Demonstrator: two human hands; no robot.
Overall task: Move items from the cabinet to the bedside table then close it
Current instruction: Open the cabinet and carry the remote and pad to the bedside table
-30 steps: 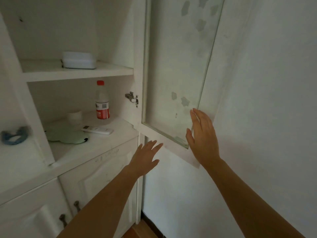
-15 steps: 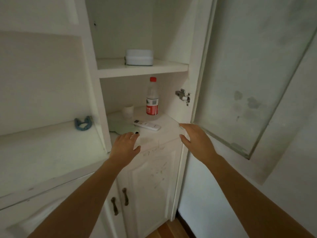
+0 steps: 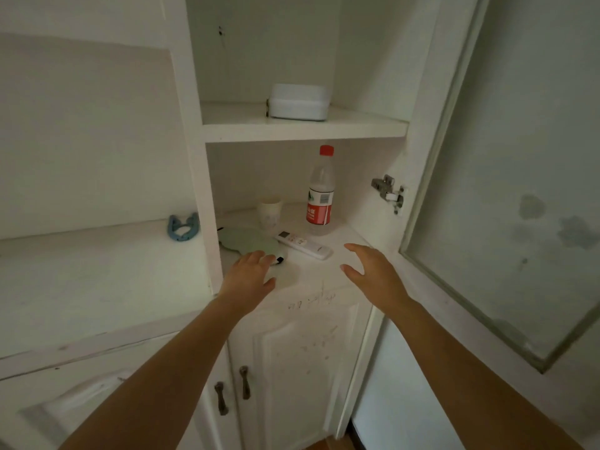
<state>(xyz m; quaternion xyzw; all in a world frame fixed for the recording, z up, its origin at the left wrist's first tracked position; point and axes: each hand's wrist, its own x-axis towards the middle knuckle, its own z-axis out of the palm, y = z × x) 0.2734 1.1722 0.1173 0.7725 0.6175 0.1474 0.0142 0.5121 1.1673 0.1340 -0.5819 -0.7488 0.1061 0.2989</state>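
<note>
Head cam: I'm holding both hands over the lower shelf of the white wooden cabinet (image 3: pixel 305 128), glass door (image 3: pixel 519 177) swung open on the right. My left hand (image 3: pixel 248 276) is spread, empty, fingertips at the edge of the flat pale-green mat (image 3: pixel 248 241). My right hand (image 3: pixel 373 271) is spread w/ fingers curled, empty, just beside the white remote control (image 3: pixel 303 244). Clear plastic bottle w/ red cap and label (image 3: pixel 320 193) and white paper cup (image 3: pixel 269 213) are standing upright behind. White rounded box (image 3: pixel 298 102) is sitting on the upper shelf.

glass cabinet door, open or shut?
Open. The glass door is swung out to the right, baring the hinge and the bottle on the shelf.
</note>
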